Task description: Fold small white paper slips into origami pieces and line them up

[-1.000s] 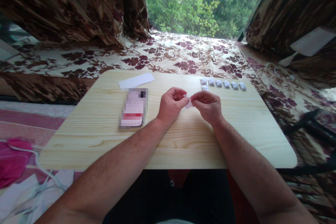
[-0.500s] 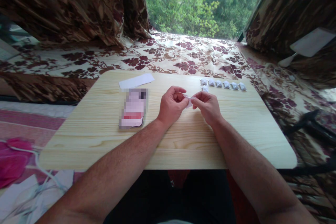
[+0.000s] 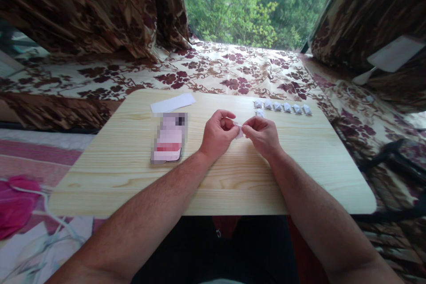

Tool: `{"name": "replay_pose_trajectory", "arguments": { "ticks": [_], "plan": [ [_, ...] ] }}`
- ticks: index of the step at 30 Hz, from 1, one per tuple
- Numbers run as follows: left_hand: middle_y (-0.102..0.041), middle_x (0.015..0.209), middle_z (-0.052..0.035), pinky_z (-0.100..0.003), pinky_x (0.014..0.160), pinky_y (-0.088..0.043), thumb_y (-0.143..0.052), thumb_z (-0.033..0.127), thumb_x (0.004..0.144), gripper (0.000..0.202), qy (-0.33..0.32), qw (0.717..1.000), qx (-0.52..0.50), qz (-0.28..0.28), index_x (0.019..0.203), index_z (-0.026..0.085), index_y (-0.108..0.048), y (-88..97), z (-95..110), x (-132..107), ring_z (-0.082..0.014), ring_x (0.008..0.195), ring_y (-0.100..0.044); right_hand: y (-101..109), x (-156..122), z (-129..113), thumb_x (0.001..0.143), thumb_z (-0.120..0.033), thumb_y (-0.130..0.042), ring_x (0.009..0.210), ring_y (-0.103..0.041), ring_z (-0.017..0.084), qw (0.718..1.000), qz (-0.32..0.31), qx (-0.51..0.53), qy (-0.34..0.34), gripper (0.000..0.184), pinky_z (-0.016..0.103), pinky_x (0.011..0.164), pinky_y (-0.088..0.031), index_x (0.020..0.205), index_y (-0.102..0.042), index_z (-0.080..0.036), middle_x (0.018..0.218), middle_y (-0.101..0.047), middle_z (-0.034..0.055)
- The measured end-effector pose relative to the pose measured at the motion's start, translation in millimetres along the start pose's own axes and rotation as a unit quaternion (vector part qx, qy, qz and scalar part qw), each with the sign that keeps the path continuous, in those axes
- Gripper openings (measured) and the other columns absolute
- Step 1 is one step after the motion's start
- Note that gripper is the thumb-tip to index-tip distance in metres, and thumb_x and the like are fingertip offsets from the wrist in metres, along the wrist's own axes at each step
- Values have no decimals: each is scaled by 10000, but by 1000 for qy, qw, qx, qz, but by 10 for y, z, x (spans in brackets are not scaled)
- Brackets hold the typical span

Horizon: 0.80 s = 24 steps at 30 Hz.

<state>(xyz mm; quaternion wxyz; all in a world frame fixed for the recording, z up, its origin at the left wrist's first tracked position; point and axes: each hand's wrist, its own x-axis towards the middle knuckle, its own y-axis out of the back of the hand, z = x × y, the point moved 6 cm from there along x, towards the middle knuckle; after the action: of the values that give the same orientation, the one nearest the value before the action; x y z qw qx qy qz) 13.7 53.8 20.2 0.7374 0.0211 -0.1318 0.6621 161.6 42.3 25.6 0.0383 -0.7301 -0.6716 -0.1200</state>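
Between my two hands is a small folded piece of white paper [image 3: 239, 132], partly hidden by the fingers. My left hand [image 3: 218, 134] pinches it from the left between thumb and fingers. From the right, the closed thumb and forefinger of my right hand [image 3: 262, 134] grip its other side. Just beyond my right hand several small folded white paper shapes [image 3: 288, 107] sit in a row, with one more paper shape [image 3: 259, 112] in front of the row's left end.
White paper strips [image 3: 173, 102] lie at the table's back left. Nearer me is a pixelated phone [image 3: 169, 137] in a pinkish case. The pale wooden table [image 3: 233, 182] has a floral-covered ledge [image 3: 239, 69] behind it. A white cable [image 3: 46, 199] hangs at the left.
My right fingers have shifted very slightly left along the paper, and a little more of the paper shows below them. Everything else looks the same.
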Motion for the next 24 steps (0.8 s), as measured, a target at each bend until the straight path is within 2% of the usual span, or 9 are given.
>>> {"name": "replay_pose_trajectory", "arguments": {
  "ticks": [8,14,24],
  "plan": [
    [-605,640,45,-211,542,-423,-770,174,666,305,17,1000,-6,-1,928,179,-613,1,-31,11,-95,555,-553,-11,0,38,711,-242,-688,493,-385,75,1000,-3,2,3,124,239,470,-264,635,-614,-179,537,-518,-47],
    [-630,685,24,-222,573,-454,-759,193,704,273,-2,1000,8,-4,944,172,-630,0,-24,3,-102,593,-571,-17,-8,12,713,-227,-680,506,-401,82,1000,-8,-16,10,123,242,480,-276,624,-611,-178,539,-525,-43],
    [-644,702,23,-222,587,-463,-763,173,678,300,14,1000,-22,-7,941,178,-620,2,-65,22,-107,608,-592,-27,-20,-1,712,-227,-653,506,-396,83,999,-15,-50,9,111,238,476,-270,620,-612,-179,535,-521,-41]
  ]
}}
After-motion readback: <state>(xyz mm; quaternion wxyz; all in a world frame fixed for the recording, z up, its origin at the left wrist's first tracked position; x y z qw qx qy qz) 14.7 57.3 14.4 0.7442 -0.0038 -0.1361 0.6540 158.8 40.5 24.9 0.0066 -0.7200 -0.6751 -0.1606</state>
